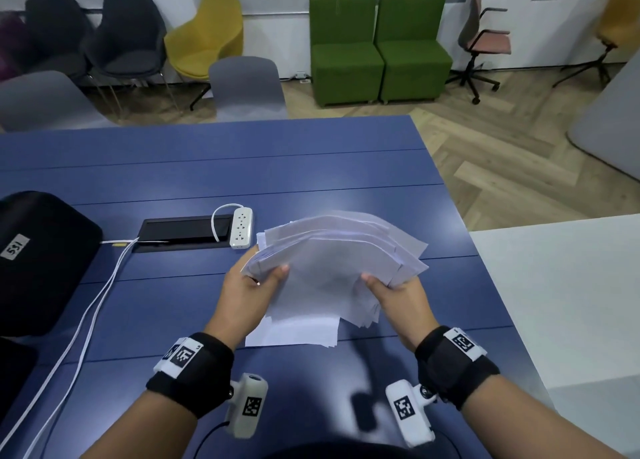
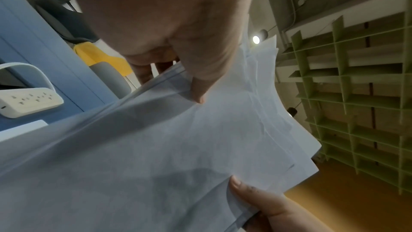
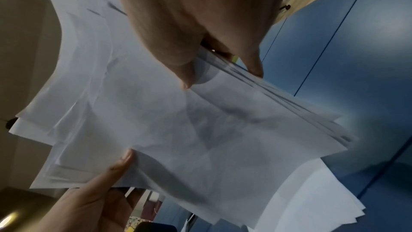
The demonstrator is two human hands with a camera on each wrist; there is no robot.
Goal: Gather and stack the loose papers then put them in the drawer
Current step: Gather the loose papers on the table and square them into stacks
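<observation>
Hands: left hand (image 1: 244, 294) and right hand (image 1: 401, 296) pinch the uneven papers (image 1: 332, 264).
Left: squaring; drawer unseen.

Power strip (image 1: 241, 227) and cable hatch (image 1: 183, 233) left of held papers (image 1: 332, 264), black bag (image 1: 38, 258) far left.

power strip (image 1: 241, 227) left of papers (image 1: 332, 264), on table (image 1: 242, 168)

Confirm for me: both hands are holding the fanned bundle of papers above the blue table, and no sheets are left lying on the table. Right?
Not quite. Both the left hand and right hand do hold the fanned papers above the blue table, but the head view shows some sheets still on the table beneath the bundle.
</observation>
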